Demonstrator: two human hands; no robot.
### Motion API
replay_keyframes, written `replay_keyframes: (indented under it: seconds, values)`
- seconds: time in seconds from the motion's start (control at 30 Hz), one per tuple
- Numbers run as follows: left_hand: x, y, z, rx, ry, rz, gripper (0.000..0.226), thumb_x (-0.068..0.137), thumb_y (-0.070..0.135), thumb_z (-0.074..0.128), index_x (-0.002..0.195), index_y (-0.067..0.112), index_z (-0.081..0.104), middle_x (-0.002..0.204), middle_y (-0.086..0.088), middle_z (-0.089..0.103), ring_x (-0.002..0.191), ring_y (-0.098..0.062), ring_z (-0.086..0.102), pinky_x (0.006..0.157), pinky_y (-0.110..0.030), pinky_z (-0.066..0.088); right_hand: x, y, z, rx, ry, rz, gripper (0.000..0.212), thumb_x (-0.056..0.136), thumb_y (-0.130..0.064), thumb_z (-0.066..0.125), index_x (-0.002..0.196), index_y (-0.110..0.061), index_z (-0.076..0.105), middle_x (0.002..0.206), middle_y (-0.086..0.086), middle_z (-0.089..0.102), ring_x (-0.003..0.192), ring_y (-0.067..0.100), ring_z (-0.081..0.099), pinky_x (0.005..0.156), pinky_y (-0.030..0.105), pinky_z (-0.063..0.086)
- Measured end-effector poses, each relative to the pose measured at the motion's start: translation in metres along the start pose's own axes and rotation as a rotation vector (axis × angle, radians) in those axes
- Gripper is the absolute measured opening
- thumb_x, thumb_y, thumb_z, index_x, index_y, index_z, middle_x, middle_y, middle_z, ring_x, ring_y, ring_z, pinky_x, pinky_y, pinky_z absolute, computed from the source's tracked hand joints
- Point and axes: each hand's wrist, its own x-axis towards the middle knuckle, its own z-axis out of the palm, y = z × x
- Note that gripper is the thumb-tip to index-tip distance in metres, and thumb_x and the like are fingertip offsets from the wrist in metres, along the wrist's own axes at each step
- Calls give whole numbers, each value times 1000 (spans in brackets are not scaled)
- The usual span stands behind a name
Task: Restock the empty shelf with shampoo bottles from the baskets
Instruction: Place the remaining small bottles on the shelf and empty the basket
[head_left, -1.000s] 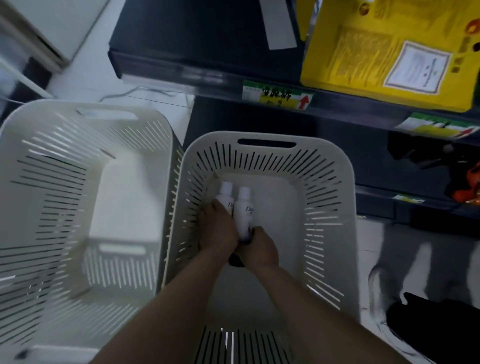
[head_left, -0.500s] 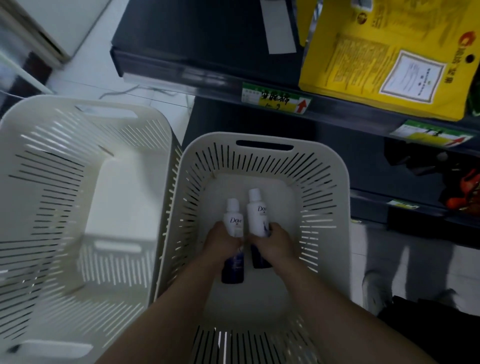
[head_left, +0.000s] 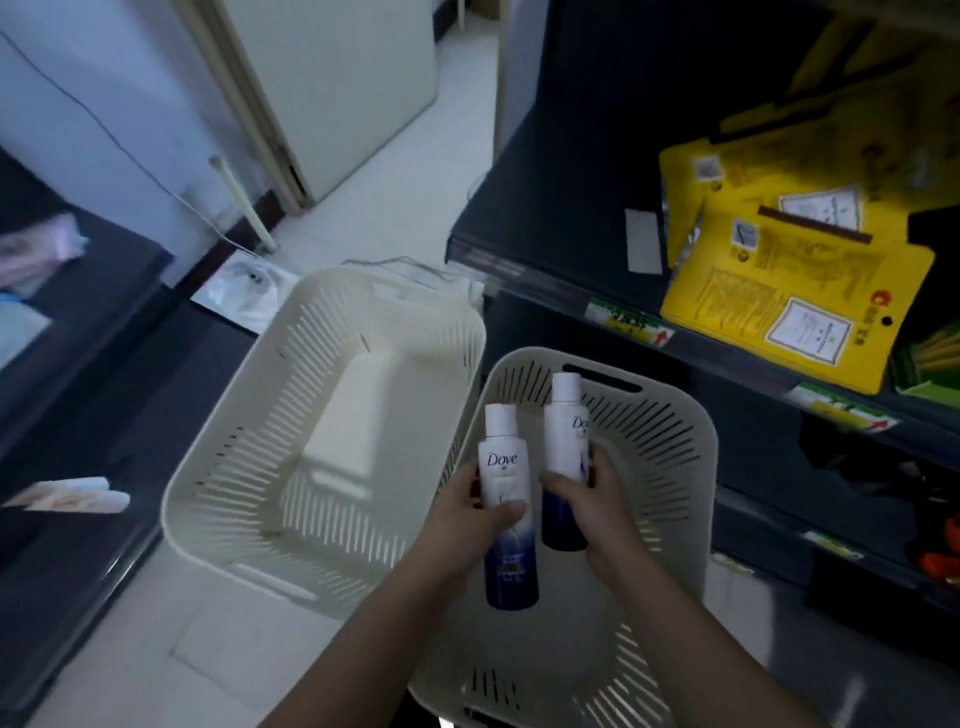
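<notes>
**A:** Start at the hands. What does each carry?

**B:** Left hand (head_left: 457, 519): wrapped round the left bottle (head_left: 503, 467), thumb across the label. Right hand (head_left: 597, 504): wrapped round the right bottle (head_left: 566, 436). The bottles are cap-up, side by side and just apart, held above the right basket (head_left: 691, 415).

**A:** And the baskets themselves?

**B:** Right basket: slotted walls and floor show, with no further bottle in the part I can see. The forearms hide its near end. Left basket (head_left: 291, 322), just beside it: no bottle in view either.

**A:** The shelf?

**B:** The dark shelf (head_left: 561, 208) is beyond the baskets, with a price tag (head_left: 628, 325) on its front edge. No bottle stands on its left stretch, and yellow packs (head_left: 779, 291) take up the right.

**A:** So how far along?

**B:** As I judge it, this pair has been picked up but not yet placed. The baskets suggest these may be the last two. If so, what remains is to lift both to the shelf's left stretch and stand them upright there. I cannot tell whether any bottles stand on shelves out of view.
</notes>
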Motion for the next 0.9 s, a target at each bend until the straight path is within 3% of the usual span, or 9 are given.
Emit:
replay_keyframes:
  seconds: [0.17, 0.3, 0.47, 0.6, 0.7, 0.8, 0.9]
  values:
    - [-50, 26, -55, -126, 118, 157, 38, 83, -5, 66, 115, 13, 60, 100, -8, 69, 89, -25, 66, 65, -29, 53, -33, -46, 43, 28, -82, -166, 25, 94, -34, 62, 117, -30, 56, 112, -1, 67, 98, 19, 66, 85, 40, 54]
    - [-91, 36, -113, -184, 244, 243, 38, 82, -6, 67, 115, 13, 60, 103, -10, 71, 93, -29, 64, 72, -36, 53, -64, -78, 97, 16, -207, -235, 36, 87, -24, 72, 120, -26, 58, 114, 3, 70, 101, 25, 68, 89, 45, 55]
    - [-146, 34, -194, -287, 368, 307, 45, 81, -8, 67, 118, 16, 59, 105, -7, 71, 94, -25, 66, 71, -32, 53, -117, -104, 182, -62, -366, -333, 34, 79, -10, 79, 104, -22, 59, 97, 9, 69, 87, 28, 69, 78, 44, 56]
    - [-192, 28, -264, -336, 480, 378, 44, 79, -9, 69, 115, 16, 59, 101, -6, 70, 88, -21, 65, 69, -30, 53, -163, -110, 261, -119, -489, -401, 39, 73, -10, 83, 104, -15, 60, 91, 12, 71, 78, 23, 70, 69, 33, 54]
    - [-227, 23, -318, -375, 556, 427, 44, 78, -11, 69, 109, 18, 60, 98, -7, 70, 84, -20, 64, 68, -31, 53, -200, -110, 319, -158, -582, -427, 31, 76, -5, 80, 98, -15, 60, 80, 6, 72, 68, 14, 69, 63, 25, 55]
    - [-262, 14, -375, -415, 639, 474, 46, 77, -13, 70, 110, 18, 60, 95, -4, 70, 82, -18, 65, 66, -28, 53, -234, -108, 377, -203, -649, -462, 33, 75, -8, 82, 99, -15, 61, 82, 6, 74, 70, 15, 69, 61, 22, 53]
    - [-293, 0, -430, -438, 724, 502, 48, 75, -13, 72, 108, 21, 61, 98, -4, 71, 90, -21, 68, 71, -31, 54, -265, -105, 432, -243, -721, -498, 34, 74, -6, 82, 99, -14, 61, 86, 9, 75, 75, 20, 71, 65, 28, 53]
